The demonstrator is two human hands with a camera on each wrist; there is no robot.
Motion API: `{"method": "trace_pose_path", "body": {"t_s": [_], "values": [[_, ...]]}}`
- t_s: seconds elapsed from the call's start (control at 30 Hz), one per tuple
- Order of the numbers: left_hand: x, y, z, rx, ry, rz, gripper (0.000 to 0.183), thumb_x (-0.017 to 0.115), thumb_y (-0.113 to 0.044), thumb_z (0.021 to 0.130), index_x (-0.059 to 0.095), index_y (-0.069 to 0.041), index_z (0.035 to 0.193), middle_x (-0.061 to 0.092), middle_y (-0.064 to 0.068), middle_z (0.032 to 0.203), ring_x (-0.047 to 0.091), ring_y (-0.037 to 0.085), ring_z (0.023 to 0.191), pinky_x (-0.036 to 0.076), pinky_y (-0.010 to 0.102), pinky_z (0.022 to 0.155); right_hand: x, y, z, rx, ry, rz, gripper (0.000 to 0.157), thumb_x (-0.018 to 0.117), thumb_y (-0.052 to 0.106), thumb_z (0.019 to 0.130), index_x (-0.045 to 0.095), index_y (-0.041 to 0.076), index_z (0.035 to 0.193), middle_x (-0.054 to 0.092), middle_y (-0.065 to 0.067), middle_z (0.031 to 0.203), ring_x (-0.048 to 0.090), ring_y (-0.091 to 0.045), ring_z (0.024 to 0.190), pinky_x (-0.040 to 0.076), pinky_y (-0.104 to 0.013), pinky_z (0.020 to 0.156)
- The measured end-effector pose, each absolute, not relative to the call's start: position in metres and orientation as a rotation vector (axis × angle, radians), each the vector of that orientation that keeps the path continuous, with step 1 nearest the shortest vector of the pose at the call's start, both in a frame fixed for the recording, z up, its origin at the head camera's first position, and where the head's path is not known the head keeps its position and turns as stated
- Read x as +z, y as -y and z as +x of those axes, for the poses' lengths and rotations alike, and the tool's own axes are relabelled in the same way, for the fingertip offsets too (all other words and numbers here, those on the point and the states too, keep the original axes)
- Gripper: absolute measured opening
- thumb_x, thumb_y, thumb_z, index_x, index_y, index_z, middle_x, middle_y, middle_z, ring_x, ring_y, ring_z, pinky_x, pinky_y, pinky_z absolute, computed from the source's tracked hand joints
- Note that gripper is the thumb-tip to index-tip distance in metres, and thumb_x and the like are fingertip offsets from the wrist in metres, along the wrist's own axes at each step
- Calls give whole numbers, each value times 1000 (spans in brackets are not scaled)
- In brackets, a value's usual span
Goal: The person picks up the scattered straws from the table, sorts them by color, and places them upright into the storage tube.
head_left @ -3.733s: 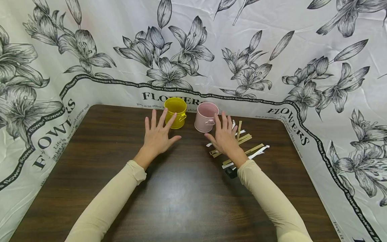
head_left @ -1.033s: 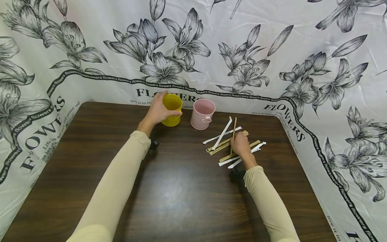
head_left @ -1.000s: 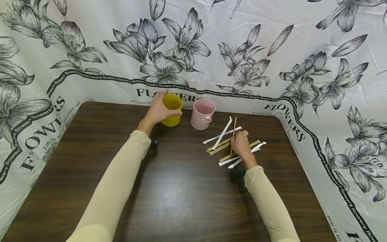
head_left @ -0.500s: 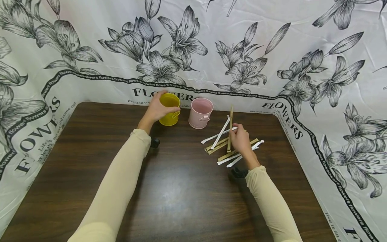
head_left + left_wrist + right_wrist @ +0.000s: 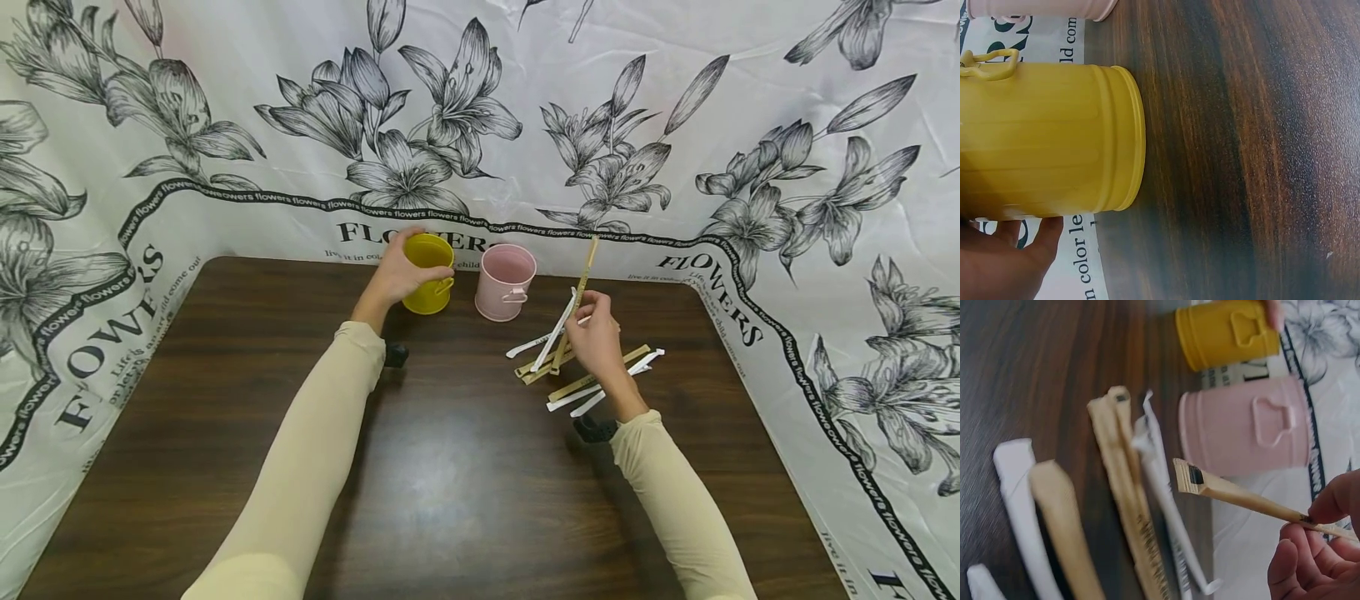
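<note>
My left hand (image 5: 396, 273) grips the small yellow metal bucket (image 5: 426, 302) by its left side near the rim, thumb across the front, fingers behind. The bucket stands upright at the table's back edge, its little handle to the right. Beside it is a matching pink bucket (image 5: 493, 298), untouched. My right hand (image 5: 602, 340) pinches a slim brown paper-wrapped stick (image 5: 1241, 497) between thumb and fingertips. It is held tilted, its upper end pointing up and back, above the other wrapped sticks. In the left wrist view the yellow bucket (image 5: 1054, 137) hides part of the left fingers.
Under and around the right hand lie several brown wrapped sticks (image 5: 567, 389) and white paper-wrapped straws (image 5: 550, 340), some crossing. The dark wooden table (image 5: 450, 500) stretches toward the person. A white flower-print cloth (image 5: 450, 167) hangs right behind the buckets.
Earlier both hands were spread open. The left hand has since taken hold of the yellow bucket. The right has picked a brown stick from the pile, raised it and tilted its top rightward.
</note>
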State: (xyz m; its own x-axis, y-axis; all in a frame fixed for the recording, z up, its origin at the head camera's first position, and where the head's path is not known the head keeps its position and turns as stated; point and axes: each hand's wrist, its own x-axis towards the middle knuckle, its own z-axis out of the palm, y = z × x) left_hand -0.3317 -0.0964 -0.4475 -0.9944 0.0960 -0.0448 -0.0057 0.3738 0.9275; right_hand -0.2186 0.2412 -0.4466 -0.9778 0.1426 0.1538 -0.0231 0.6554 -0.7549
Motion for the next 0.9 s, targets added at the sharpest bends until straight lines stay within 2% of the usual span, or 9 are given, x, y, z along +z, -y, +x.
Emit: {"method": "trace_pose_path", "body": {"t_s": [0.27,0.33,0.43,0.5,0.6,0.67,0.7,0.8,0.9], "values": [[-449,96,-332,1737,-2512,82,101,92,-42,73,35,-26,155,33,12,158,44,32,134,40,51,117,-425,-224,-218,1333,2560,20,63,60,5,90,31,1,146,61,-11,103,57,-5,73,45,-19,61],[-450,96,-332,1736,-2506,83,102,92,-42,73,34,-25,155,34,12,157,44,32,134,41,51,117,-420,-220,-219,1378,2525,54,59,59,5,93,32,2,145,63,-14,104,59,-2,71,47,-18,60],[-450,96,-331,1732,-2502,83,101,91,-41,74,33,-25,156,35,12,156,45,32,133,41,52,116,-412,-212,-223,1483,2452,121,48,55,5,97,37,0,140,65,-19,106,65,-3,69,57,-25,61],[-450,96,-331,1725,-2502,84,102,91,-41,74,33,-25,156,35,12,156,45,32,133,41,52,116,-406,-207,-225,1529,2412,156,40,54,6,99,39,-4,135,65,-21,106,70,-13,71,61,-30,64],[-450,97,-331,1722,-2503,87,103,91,-43,74,32,-24,156,34,12,157,45,32,133,42,52,116,-397,-198,-228,1556,2382,204,34,53,7,102,42,-7,130,65,-22,107,71,-19,73,62,-27,66],[-450,97,-331,1721,-2504,89,104,91,-45,73,33,-24,156,33,12,157,45,32,133,42,52,116,-391,-192,-230,1572,2368,224,32,54,9,103,44,-7,128,65,-22,107,71,-15,72,60,-21,65],[-450,97,-331,1724,-2504,89,103,91,-45,73,33,-25,156,33,11,158,45,32,133,41,52,116,-388,-188,-231,1588,2357,239,31,53,9,103,44,-7,128,65,-22,107,69,-9,71,59,-18,65],[-450,97,-331,1726,-2508,89,101,91,-44,74,34,-26,155,33,11,158,44,32,133,41,52,116,-381,-178,-235,1653,2297,282,31,53,11,105,44,-7,128,65,-24,106,67,-1,71,60,-20,68],[-451,97,-331,1723,-2510,91,100,90,-43,75,34,-27,156,33,10,158,44,33,133,41,53,116,-377,-168,-239,1737,2206,301,33,55,8,104,41,-6,130,67,-29,108,68,-3,74,62,-27,73]]}}
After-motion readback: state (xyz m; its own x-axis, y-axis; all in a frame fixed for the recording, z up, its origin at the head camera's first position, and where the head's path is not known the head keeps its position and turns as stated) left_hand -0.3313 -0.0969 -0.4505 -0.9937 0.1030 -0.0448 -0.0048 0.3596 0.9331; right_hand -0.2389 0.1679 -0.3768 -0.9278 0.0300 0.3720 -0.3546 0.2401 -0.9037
